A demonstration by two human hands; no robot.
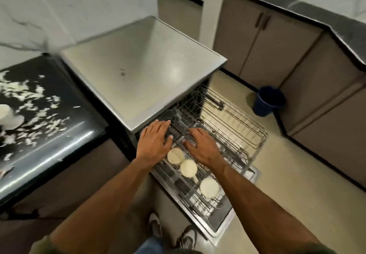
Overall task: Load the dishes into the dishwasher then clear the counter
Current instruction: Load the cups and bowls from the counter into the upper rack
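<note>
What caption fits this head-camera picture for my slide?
Left hand and right hand rest on the dishwasher rack holding three white cups.

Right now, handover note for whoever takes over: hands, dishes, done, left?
Left hand and right hand: open, flat on the rack, holding nothing.
Three cups sit upside down in that pulled-out rack; the door is down.
Done: those cups loaded.
Left: a white dish and scattered scraps on the black counter; then probably push the rack in and shut the door.
</note>
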